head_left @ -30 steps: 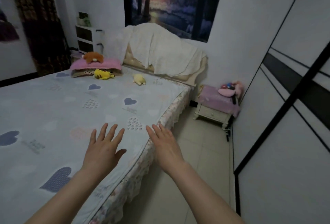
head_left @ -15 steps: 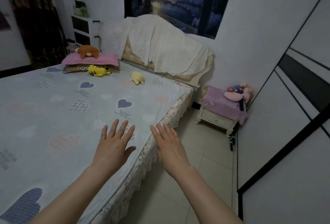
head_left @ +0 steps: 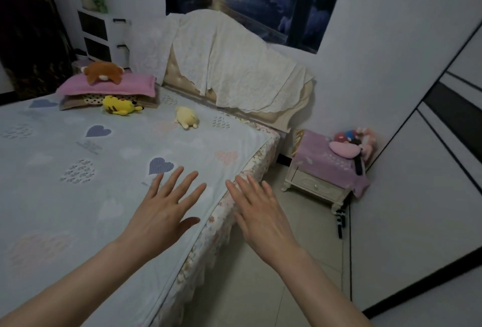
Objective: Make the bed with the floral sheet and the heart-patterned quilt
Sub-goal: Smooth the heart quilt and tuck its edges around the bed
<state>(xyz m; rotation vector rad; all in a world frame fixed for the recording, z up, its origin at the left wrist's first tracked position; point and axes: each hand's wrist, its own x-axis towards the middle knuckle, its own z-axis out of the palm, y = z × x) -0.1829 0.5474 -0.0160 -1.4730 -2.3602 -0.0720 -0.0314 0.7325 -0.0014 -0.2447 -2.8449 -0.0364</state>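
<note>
Left hand over heart-patterned quilt, right hand beyond its edge — fingers spread, empty, contact unclear — both advanced along it: probably final smoothing.

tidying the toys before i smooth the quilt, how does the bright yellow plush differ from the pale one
The bright yellow plush has dark markings; the pale plush is plain cream. The bright yellow plush lies against the pillow stack; the pale plush lies alone, further right, near the headboard. Both are small and lie on the heart-patterned quilt.
</note>
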